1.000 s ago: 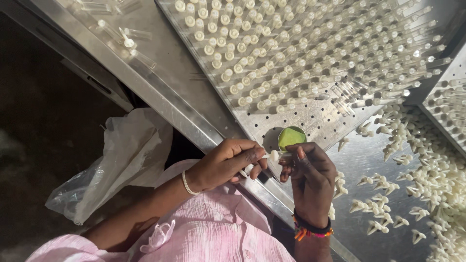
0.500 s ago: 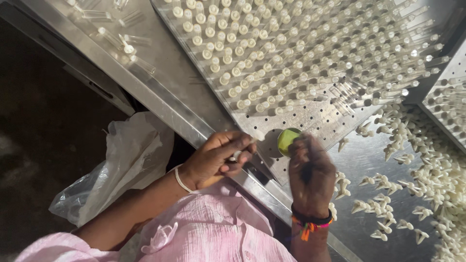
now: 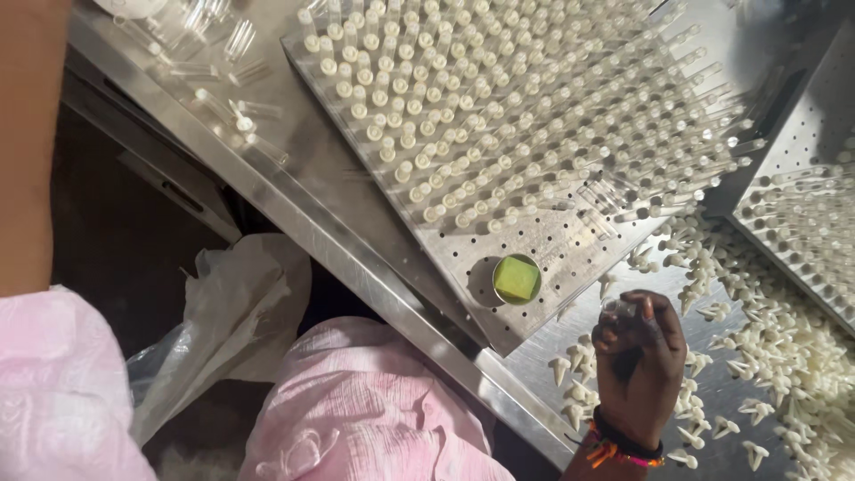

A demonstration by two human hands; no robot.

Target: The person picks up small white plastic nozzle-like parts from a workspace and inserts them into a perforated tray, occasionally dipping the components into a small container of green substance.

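Note:
My right hand (image 3: 638,356) is curled over the steel table (image 3: 356,240), fingers pinched on a small clear tube (image 3: 620,308) at the fingertips. It hovers among loose white cone-shaped caps (image 3: 757,356), just right of a round metal cup holding a green sponge (image 3: 517,278). The cup sits at the near corner of a perforated metal tray (image 3: 552,240) filled with several upright clear tubes with white tops (image 3: 499,116). My left forearm (image 3: 31,134) rises along the left edge; its hand is out of frame.
A second perforated tray (image 3: 802,223) with tubes lies at the right. Loose clear tubes (image 3: 223,53) lie at the table's far left. A crumpled plastic bag (image 3: 223,312) hangs below the table edge beside my pink-clothed lap (image 3: 374,410).
My left hand has left the sponge cup and lifted out of view. My right hand has shifted right, off the tray corner and over the loose caps.

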